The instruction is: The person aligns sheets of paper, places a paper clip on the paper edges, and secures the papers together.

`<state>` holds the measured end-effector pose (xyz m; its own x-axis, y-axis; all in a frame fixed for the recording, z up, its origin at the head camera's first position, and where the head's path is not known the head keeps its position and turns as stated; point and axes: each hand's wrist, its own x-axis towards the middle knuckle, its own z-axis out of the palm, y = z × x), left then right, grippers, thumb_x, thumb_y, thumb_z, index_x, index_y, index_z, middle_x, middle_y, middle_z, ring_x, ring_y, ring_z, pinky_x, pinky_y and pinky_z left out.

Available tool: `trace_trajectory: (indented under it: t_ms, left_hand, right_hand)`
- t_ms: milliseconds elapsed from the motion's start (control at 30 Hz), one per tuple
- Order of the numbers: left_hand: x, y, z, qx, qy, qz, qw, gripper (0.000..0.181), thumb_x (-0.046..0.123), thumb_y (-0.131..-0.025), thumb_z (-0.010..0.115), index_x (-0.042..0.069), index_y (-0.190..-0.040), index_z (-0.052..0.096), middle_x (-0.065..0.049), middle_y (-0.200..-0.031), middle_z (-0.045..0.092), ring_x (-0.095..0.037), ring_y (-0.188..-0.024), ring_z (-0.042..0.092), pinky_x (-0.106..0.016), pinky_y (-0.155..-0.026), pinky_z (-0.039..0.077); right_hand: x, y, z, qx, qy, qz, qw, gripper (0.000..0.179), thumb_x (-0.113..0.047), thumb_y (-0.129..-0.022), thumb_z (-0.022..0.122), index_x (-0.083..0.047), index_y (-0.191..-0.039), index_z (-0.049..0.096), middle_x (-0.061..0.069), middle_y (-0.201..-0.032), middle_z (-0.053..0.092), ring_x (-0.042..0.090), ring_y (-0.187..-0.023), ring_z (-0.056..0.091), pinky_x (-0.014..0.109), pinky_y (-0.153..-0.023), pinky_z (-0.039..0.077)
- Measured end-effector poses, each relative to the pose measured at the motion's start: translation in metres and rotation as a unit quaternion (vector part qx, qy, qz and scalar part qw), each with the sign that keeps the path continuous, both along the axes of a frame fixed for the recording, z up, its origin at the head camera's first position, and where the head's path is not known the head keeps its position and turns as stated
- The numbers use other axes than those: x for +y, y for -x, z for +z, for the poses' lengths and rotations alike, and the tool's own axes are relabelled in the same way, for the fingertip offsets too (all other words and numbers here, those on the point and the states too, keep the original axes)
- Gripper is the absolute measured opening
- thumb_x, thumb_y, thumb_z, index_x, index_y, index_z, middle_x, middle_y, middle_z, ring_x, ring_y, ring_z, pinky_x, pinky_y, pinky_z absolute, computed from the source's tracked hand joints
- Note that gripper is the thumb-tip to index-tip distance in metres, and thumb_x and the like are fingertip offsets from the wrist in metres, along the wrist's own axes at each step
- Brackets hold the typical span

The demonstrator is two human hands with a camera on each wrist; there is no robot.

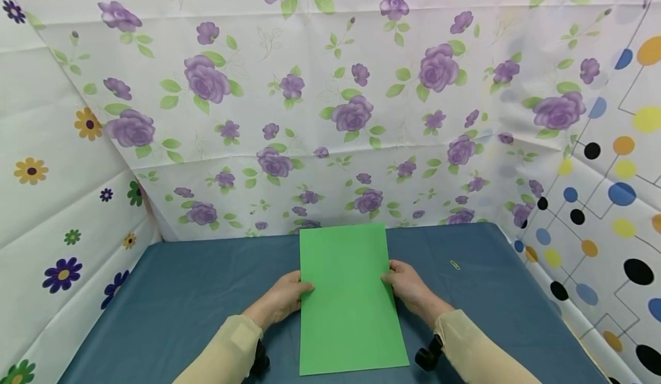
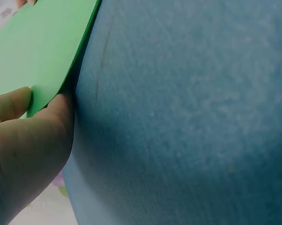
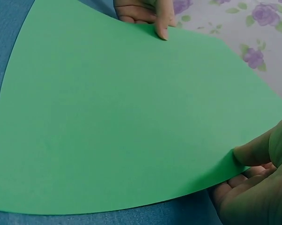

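Observation:
A plain green sheet of paper [image 1: 347,315] is held between both hands over the blue-covered table, its long sides running away from me. My left hand [image 1: 281,301] grips its left edge, thumb on top and fingers beneath. On the opposite edge my right hand [image 1: 412,289] pinches the sheet the same way. In the right wrist view the sheet [image 3: 108,117] bows slightly between the two hands. The left wrist view shows the left hand [image 2: 33,145] at the sheet's edge, where more than one layer seems to show. Fingers under the sheet are mostly hidden.
A small yellow paper clip [image 1: 455,265] lies on the blue tablecloth [image 1: 222,292], right of the sheet. Flowered fabric [image 1: 320,103] hangs behind the table, with a dotted sheet [image 1: 619,200] on the right side. Dark devices [image 1: 428,356] are worn at the wrists.

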<state>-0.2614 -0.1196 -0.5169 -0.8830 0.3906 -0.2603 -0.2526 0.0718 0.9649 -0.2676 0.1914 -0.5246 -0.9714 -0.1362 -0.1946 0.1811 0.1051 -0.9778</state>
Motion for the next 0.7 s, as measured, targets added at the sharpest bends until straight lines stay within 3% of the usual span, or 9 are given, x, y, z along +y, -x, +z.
trace_trajectory:
  t_ms: [400, 700]
  left_hand:
    - [-0.0025, 0.009, -0.0033, -0.017, -0.02, 0.015, 0.9996, 0.045, 0.01, -0.109, 0.05, -0.01, -0.149, 0.039, -0.019, -0.132, 0.061, -0.028, -0.114, 0.065, -0.043, -0.092, 0.057]
    - [-0.0052, 0.0099, -0.0043, -0.015, -0.019, -0.001, 0.9997, 0.041, 0.009, -0.108, 0.053, -0.01, -0.143, 0.047, -0.016, -0.123, 0.068, -0.026, -0.108, 0.069, -0.041, -0.09, 0.059]
  right_hand:
    - [0.0014, -0.0027, -0.0056, 0.004, -0.009, 0.004, 0.9999, 0.042, 0.003, -0.105, 0.047, 0.01, -0.146, 0.045, 0.023, -0.134, 0.061, 0.029, -0.107, 0.066, 0.046, -0.086, 0.057]
    - [0.0037, -0.0043, -0.0091, 0.002, -0.019, 0.011, 0.9998, 0.04, 0.002, -0.106, 0.047, 0.01, -0.145, 0.047, 0.021, -0.13, 0.063, 0.027, -0.104, 0.066, 0.044, -0.084, 0.057]
